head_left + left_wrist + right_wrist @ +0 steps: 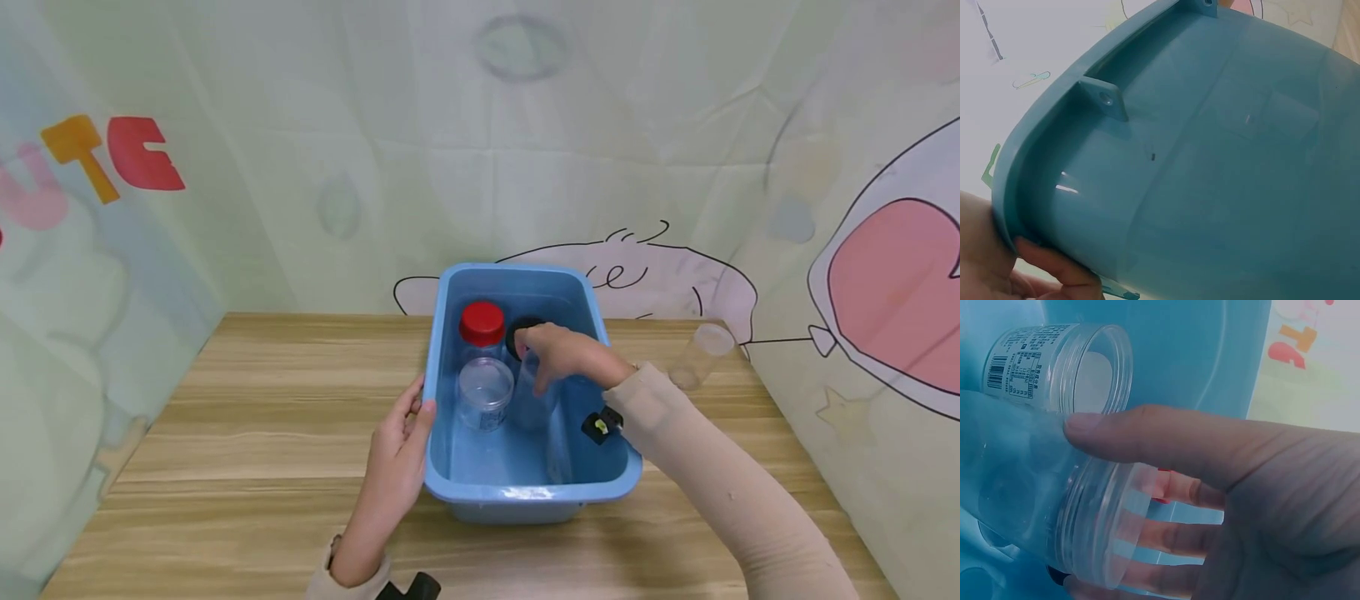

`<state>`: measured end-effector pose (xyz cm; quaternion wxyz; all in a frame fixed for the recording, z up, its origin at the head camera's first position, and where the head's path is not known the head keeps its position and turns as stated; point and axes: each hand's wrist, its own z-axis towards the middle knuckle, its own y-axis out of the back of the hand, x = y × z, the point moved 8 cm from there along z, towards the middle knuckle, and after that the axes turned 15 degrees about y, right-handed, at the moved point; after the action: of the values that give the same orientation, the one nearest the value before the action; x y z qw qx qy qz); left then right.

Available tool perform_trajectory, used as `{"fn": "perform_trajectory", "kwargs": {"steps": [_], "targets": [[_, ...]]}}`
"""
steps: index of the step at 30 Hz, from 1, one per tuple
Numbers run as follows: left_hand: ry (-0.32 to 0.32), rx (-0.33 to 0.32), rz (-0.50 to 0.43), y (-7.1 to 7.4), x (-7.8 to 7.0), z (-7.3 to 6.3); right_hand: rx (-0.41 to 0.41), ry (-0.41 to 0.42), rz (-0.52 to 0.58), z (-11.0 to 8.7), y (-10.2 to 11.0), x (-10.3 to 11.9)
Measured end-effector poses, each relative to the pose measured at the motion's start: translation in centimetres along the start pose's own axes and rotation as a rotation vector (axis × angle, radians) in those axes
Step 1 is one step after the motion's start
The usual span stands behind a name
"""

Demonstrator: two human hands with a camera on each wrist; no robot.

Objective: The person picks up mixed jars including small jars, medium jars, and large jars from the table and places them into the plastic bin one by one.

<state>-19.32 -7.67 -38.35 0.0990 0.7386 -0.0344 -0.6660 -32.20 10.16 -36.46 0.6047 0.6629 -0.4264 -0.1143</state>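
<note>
My left hand (396,454) grips the left rim of a blue plastic tub (532,493), thumb over the edge. In the left wrist view, fingers (1066,265) curl under the rim. Inside the tub, my right hand (564,354) holds a clear plastic jar (1094,525) near its ridged neck, thumb on one side and fingers on the other. Beside that jar is an uncapped clear jar (486,392) with a printed label. Behind them stands a jar with a red lid (482,323), and a black lid (522,327) is partly hidden by the right hand.
A clear jar (702,354) stands on the wooden table (277,417), right of the tub. A printed cloth (360,167) hangs behind and at both sides. Another transparent piece (558,450) lies near the tub's front wall.
</note>
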Motion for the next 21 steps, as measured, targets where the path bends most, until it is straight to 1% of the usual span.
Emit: {"fn": "perform_trajectory", "kwargs": {"steps": [7, 14, 21], "targets": [[-0.002, 0.000, 0.000, -0.03, -0.04, -0.01, 0.000, -0.006, -0.009, -0.01, -0.07, 0.03], [0.002, 0.002, -0.004, -0.09, -0.09, -0.06, 0.005, -0.030, -0.031, -0.10, -0.19, -0.11], [0.002, 0.006, -0.007, -0.16, -0.09, -0.05, 0.001, -0.031, -0.047, 0.05, -0.33, -0.45]]}}
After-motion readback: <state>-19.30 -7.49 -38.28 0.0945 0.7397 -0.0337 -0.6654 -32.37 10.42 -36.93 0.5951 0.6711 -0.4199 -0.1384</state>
